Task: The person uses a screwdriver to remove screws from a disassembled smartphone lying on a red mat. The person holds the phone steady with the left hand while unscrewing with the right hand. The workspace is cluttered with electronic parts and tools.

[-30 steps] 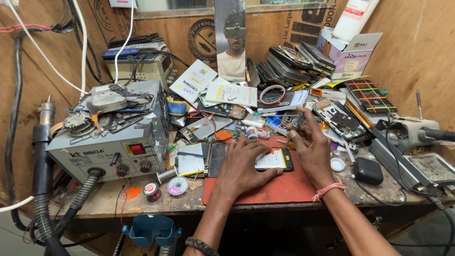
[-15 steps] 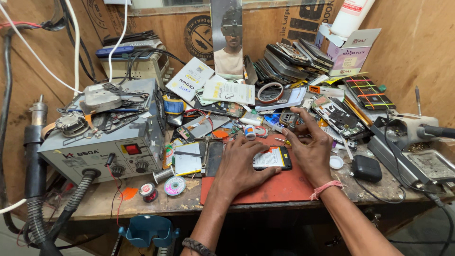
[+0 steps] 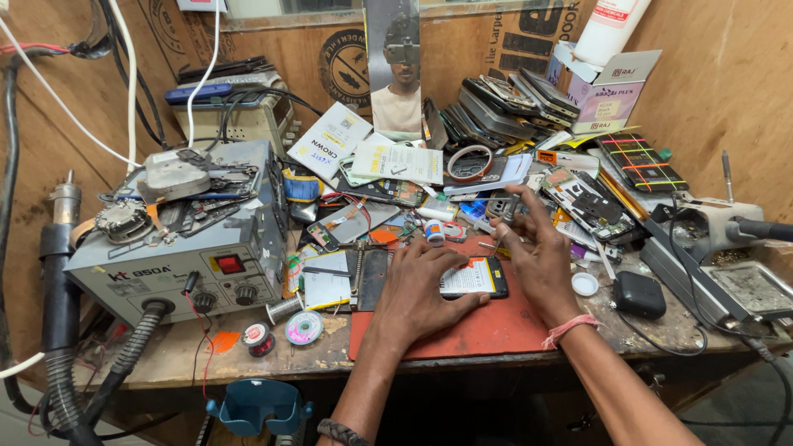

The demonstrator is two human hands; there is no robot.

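A small opened phone point(image 3: 477, 277) with a pale battery showing lies on a red work mat point(image 3: 487, 330) at the bench's front. My left hand point(image 3: 417, 289) rests flat on the mat and pins the phone's left end, thumb along its lower edge. My right hand point(image 3: 537, 260) hovers just right of the phone, fingers lifted and curled toward the thumb above the mat's far edge. Something thin and metallic shows near its thumb; I cannot tell whether the hand holds it.
A grey hot-air rework station point(image 3: 178, 256) with its hose stands at left. Solder spools point(image 3: 304, 327) lie before it. Stacked phones and boards point(image 3: 504, 99) crowd the back, a soldering stand point(image 3: 710, 227) and a black case point(image 3: 638, 294) sit at right. A narrow mirror point(image 3: 392, 70) leans against the wall.
My right hand has lifted off the phone's right side and drawn its fingers together above the mat's far edge. My left hand stays on the phone.
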